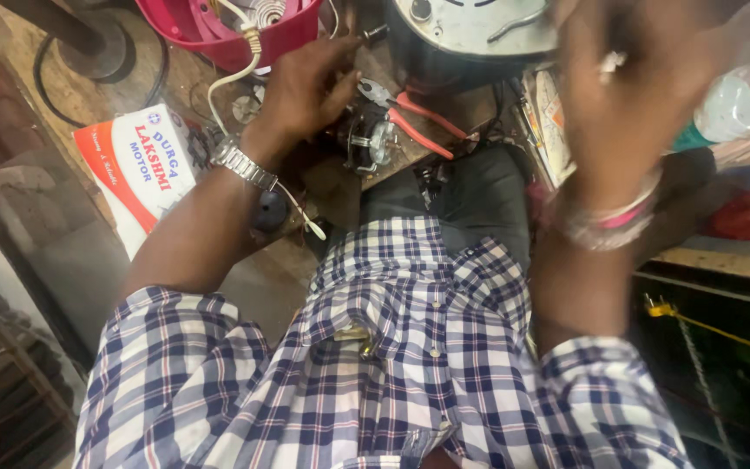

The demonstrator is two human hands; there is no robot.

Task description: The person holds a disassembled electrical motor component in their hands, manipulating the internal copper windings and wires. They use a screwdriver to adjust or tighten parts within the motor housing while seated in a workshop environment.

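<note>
My left hand (305, 87), with a metal watch on the wrist, reaches forward over a cluttered wooden bench (19, 35). Its fingers are stretched out and apart, the tips near a small dark knob (376, 35). Just right of the palm lies a small electric motor (366, 139) with bare metal parts. My right hand (627, 95) is raised close to the camera and blurred, with bangles on the wrist. A small white speck shows at its fingers, and I cannot make out whether it holds anything.
Red-handled pliers (423, 122) lie beside the motor. A red plastic housing (219, 30) with a white cable (236, 74) sits at the back. A round dark appliance body (470, 30) is behind, a white-and-orange box (136, 165) at left, and a plastic bottle (740, 104) at right.
</note>
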